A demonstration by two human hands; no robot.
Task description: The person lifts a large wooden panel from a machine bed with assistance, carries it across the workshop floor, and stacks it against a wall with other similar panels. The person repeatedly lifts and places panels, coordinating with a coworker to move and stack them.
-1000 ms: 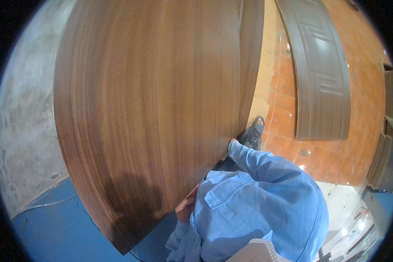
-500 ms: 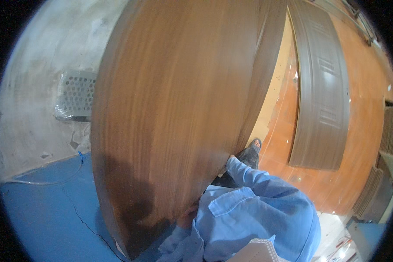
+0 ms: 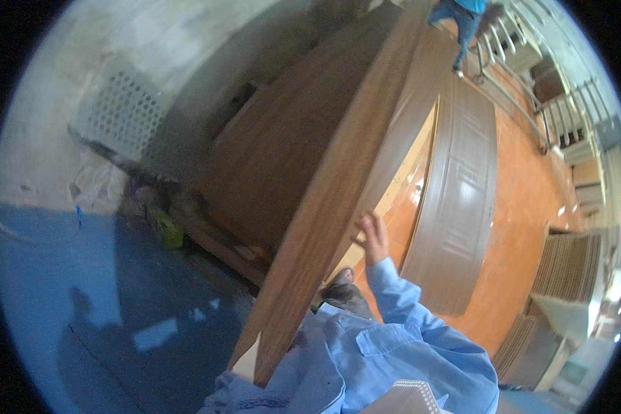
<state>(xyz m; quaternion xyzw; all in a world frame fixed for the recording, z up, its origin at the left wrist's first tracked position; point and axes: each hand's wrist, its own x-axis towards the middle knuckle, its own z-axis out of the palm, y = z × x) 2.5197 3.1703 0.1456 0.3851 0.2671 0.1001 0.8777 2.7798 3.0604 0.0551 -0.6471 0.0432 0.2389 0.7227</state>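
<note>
A long wood-grain door panel (image 3: 338,179) stands almost edge-on in front of me, running from the bottom of the view up to the top. A pale chip-like patch (image 3: 247,360) shows at its near end. My right hand (image 3: 372,238) is raised just right of this panel, fingers spread, holding nothing; whether a fingertip touches the panel I cannot tell. My left hand is hidden; the left sleeve reaches down behind the panel's near end. On the right lies another brown door panel (image 3: 459,193) with embossed rectangles.
Dark brown panels (image 3: 283,138) lean by the wall at left, near a perforated grey plate (image 3: 124,107) and a green box-like thing (image 3: 170,234). At the far end stands a person in blue (image 3: 455,24). Metal racks (image 3: 510,76) and stacked boards (image 3: 566,269) line the right.
The large panel has swung from showing its broad face to nearly edge-on, uncovering the wall side. My right hand has come away from its edge and opened. A person has come into view.
</note>
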